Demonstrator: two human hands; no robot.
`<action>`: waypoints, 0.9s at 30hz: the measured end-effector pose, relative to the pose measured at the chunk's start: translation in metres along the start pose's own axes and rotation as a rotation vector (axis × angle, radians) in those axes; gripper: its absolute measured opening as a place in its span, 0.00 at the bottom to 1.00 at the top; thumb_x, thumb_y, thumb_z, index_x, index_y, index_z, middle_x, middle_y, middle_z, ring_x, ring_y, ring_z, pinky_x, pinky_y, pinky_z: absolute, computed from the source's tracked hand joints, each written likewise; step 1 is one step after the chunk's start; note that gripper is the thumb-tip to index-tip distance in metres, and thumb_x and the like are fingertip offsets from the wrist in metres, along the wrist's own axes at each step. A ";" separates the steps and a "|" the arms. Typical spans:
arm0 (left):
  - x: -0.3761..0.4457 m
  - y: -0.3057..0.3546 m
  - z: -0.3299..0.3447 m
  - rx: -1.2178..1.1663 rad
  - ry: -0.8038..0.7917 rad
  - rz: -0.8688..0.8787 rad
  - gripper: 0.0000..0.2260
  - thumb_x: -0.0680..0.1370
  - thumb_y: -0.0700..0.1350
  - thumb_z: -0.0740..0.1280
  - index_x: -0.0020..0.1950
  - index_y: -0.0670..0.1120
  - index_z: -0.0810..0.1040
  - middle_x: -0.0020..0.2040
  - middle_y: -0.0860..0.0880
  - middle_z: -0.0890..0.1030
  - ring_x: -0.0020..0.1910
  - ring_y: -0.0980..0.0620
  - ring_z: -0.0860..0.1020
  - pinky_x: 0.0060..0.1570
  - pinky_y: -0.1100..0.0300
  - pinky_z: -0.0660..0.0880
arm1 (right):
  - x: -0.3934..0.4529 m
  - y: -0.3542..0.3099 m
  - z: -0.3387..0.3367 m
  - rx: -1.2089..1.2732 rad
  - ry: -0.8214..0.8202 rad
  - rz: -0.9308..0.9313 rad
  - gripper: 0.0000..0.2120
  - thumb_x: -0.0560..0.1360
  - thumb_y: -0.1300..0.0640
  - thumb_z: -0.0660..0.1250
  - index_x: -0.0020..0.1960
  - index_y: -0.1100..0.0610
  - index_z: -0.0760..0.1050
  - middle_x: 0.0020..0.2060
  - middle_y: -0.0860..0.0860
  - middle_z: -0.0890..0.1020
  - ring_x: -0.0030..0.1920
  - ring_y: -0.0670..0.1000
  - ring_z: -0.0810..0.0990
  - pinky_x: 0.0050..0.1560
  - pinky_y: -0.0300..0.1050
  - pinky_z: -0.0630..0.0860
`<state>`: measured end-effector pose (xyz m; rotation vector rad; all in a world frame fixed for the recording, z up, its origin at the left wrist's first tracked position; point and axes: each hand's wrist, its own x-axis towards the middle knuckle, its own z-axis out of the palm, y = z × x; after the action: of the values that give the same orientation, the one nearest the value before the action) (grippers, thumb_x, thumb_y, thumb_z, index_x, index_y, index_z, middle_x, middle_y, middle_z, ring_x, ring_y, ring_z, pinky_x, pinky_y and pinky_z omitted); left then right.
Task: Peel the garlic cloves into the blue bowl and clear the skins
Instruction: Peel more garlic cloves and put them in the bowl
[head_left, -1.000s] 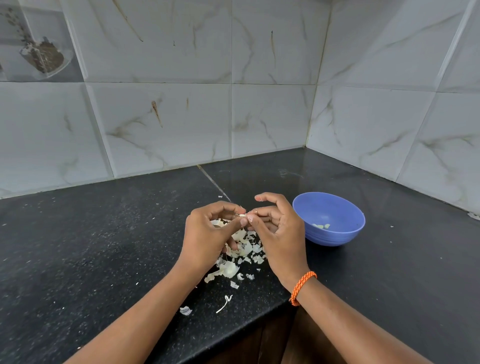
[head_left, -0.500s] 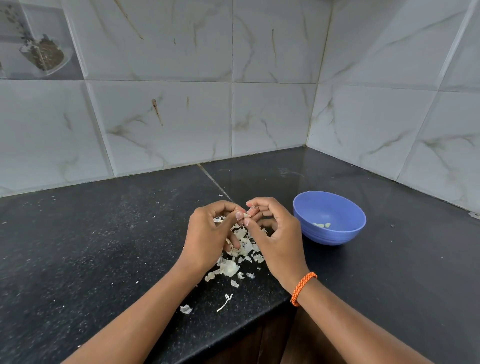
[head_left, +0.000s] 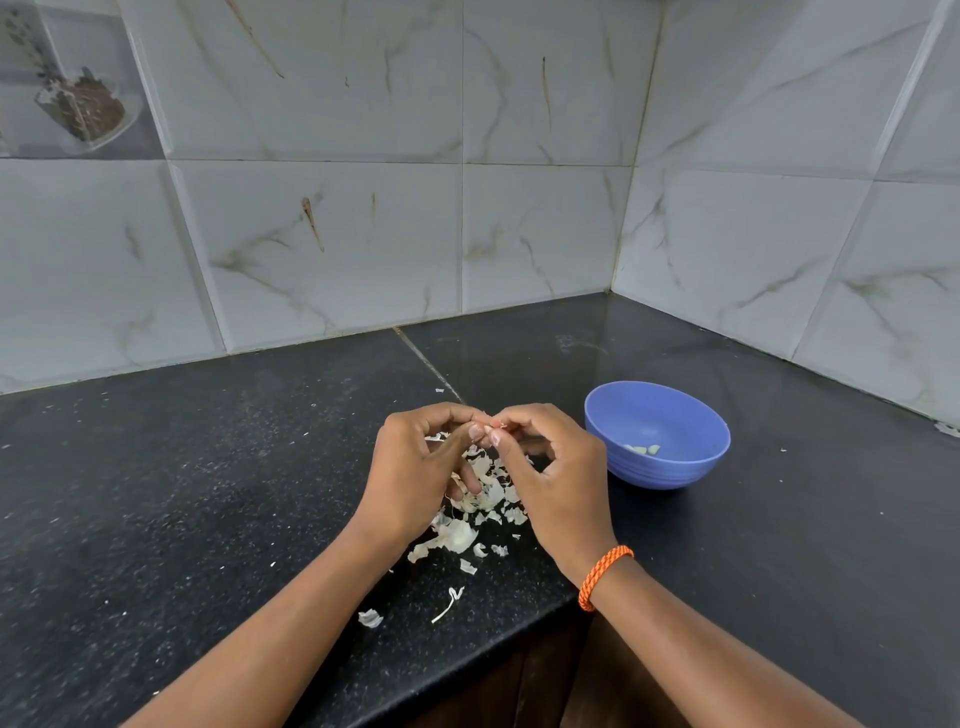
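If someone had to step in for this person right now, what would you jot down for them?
Left hand: pinching a garlic clove at the fingertips, above the skins.
Right hand: pinching the same clove from the other side, mid-peel.
Bowl: on the counter to the right of the hands, with a few peeled cloves inside.
Skins: a loose pile under the hands, with scraps strewn toward the counter's edge.
Done: a few cloves peeled.
Left: finish this clove, drop it in the bowl, then clear the skins. No other unpeeled cloves are visible.
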<state>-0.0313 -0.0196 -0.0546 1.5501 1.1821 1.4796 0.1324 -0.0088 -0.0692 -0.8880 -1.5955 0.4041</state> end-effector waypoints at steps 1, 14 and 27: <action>0.000 0.000 0.000 -0.011 0.003 -0.010 0.05 0.84 0.42 0.72 0.52 0.45 0.89 0.45 0.47 0.88 0.30 0.44 0.83 0.29 0.53 0.79 | 0.000 0.000 0.000 0.023 0.002 0.024 0.05 0.80 0.59 0.76 0.55 0.54 0.84 0.48 0.45 0.86 0.50 0.49 0.87 0.48 0.48 0.85; -0.003 0.001 0.000 0.016 0.044 0.001 0.03 0.82 0.44 0.75 0.52 0.48 0.89 0.48 0.49 0.89 0.28 0.41 0.84 0.25 0.58 0.74 | 0.001 -0.001 -0.001 0.139 -0.010 0.109 0.08 0.79 0.61 0.77 0.57 0.53 0.85 0.47 0.45 0.88 0.51 0.49 0.88 0.52 0.48 0.86; -0.005 0.008 -0.001 0.079 0.099 0.015 0.03 0.80 0.44 0.78 0.46 0.48 0.89 0.38 0.53 0.87 0.26 0.45 0.82 0.24 0.62 0.71 | 0.001 -0.005 -0.001 0.236 -0.051 0.093 0.05 0.78 0.60 0.77 0.53 0.56 0.85 0.47 0.48 0.88 0.51 0.53 0.88 0.52 0.48 0.86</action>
<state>-0.0312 -0.0275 -0.0493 1.5561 1.3030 1.5518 0.1317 -0.0118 -0.0651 -0.7778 -1.5196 0.6711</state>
